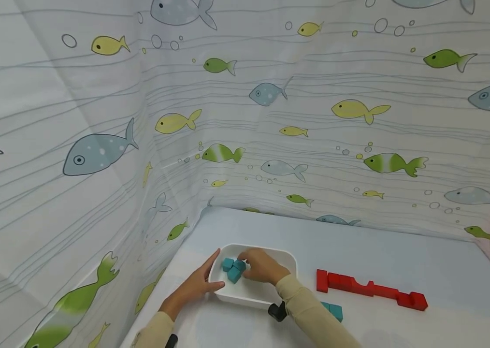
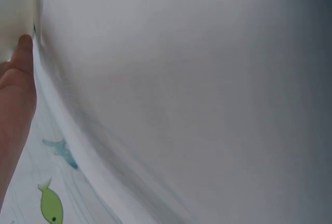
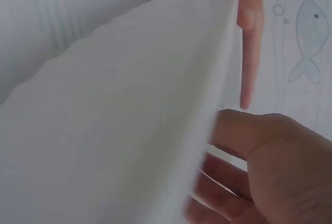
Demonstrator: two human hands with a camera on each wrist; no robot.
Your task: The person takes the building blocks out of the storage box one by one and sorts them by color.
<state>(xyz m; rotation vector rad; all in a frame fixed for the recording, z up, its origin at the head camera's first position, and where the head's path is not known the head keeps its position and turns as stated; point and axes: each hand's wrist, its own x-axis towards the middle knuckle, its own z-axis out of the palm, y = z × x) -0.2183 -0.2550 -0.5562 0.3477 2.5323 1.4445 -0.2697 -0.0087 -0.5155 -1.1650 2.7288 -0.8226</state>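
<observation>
A white plastic tub [image 1: 249, 300] stands on the table with several teal blocks [image 1: 234, 274] grouped toward its left end. My right hand [image 1: 264, 267] reaches into it from the front right, its curled fingers pinching one teal block [image 1: 239, 264] beside the others. At the tub's left end, my left hand [image 1: 197, 284] rests against the outside with thumb and forefinger spread along the walls. In the right wrist view the tub's wall [image 3: 129, 94] hides the blocks and the right fingertips. The left wrist view shows only part of the left hand [image 2: 18, 92].
Right of the tub, several red blocks [image 1: 358, 287] lie in a long row on the white table [image 1: 384, 328]. Some teal blocks [image 1: 335, 311] sit partly behind the right sleeve [image 1: 310, 309]. A fish-patterned curtain [image 1: 314, 145] encloses the back and left.
</observation>
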